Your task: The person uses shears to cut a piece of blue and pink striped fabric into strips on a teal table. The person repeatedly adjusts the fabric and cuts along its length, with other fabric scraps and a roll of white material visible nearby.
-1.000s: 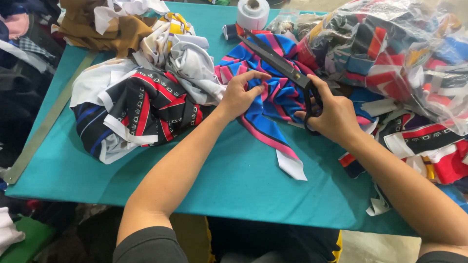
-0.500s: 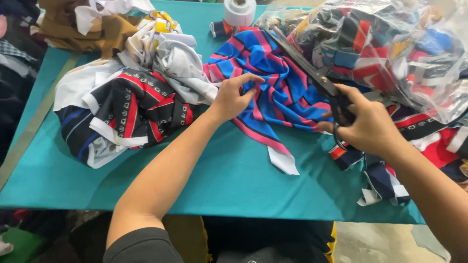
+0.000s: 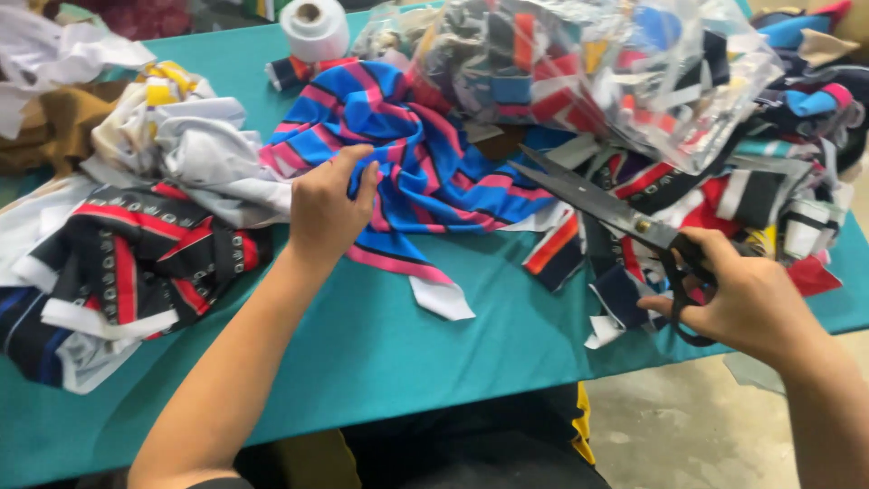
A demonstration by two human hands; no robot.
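**Cutting table: hands, shears and striped cloth**

Head view. Change since a second ago: the tailor's shears [image 3: 602, 206], then laid across the blue-and-pink striped fabric [image 3: 425, 172], are now drawn off to its right, blades parted over the loose fabric strips [image 3: 634, 272]; the cloth has been tugged and bunched. Judged: repositioning between cuts.

Left hand [image 3: 326, 210]: fingers curled, pinching a fold of the striped fabric at mid-table.
Right hand [image 3: 747, 299]: closed through the black shear handles, near right edge.

Also present: teal table [image 3: 380, 362]; black-and-red patterned garment [image 3: 136, 263], left; clear bag of scraps [image 3: 597, 72], far right; white tape roll [image 3: 314, 25], far.
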